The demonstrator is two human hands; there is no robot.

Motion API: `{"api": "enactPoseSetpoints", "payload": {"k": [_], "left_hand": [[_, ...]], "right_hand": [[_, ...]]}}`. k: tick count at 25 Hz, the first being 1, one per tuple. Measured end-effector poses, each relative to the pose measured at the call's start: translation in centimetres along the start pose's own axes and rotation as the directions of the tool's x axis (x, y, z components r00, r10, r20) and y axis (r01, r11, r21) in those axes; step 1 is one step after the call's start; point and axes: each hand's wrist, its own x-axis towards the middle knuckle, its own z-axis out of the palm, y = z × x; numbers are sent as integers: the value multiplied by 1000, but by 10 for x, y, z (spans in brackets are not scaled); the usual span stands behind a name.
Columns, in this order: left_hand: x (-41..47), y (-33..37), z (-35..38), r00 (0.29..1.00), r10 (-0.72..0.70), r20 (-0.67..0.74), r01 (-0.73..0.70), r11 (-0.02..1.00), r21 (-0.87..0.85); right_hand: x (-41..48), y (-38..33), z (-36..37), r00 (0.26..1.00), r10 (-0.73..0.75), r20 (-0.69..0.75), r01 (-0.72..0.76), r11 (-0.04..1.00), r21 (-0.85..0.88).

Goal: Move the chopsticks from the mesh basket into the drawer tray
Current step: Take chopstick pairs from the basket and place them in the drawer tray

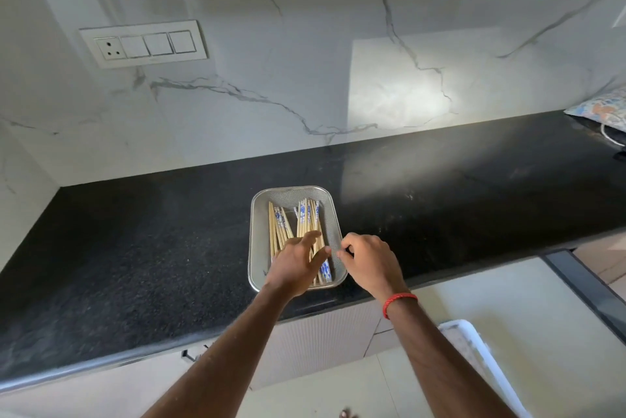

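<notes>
A rectangular metal mesh basket (259,231) sits on the black counter near its front edge. Inside lie several wooden chopsticks (306,214) with blue-and-white patterned ends, in two loose bunches. My left hand (298,265) reaches into the basket over the near ends of the chopsticks, fingers spread and touching them. My right hand (369,263) pinches the basket's right rim between thumb and fingers; a red thread bracelet is on that wrist. A white tray (474,350) shows at the lower right, below counter level, partly behind my right forearm.
The black granite counter (135,248) runs left and right, with a marble wall and a switch plate (144,43) behind. A patterned cloth (599,106) and a white cable lie at the far right. Cabinet fronts and a pale floor are below.
</notes>
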Motion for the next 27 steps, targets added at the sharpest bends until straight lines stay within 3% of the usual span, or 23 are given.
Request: {"api": "enactPoseSetpoints", "payload": {"k": [12, 20, 24, 27], "left_hand": [[61, -42, -11, 992, -106, -68, 102, 993, -52], [56, -63, -7, 998, -67, -12, 65, 987, -150], [56, -72, -15, 999, -49, -22, 42, 970, -238], [59, -74, -21, 998, -44, 33, 52, 960, -274]], "right_hand": [[74, -12, 64, 983, -139, 117, 139, 990, 8], [70, -24, 87, 981, -111, 159, 119, 992, -40], [74, -26, 81, 991, -12, 135, 6, 999, 47], [73, -36, 72, 994, -1, 113, -30, 963, 267]]}}
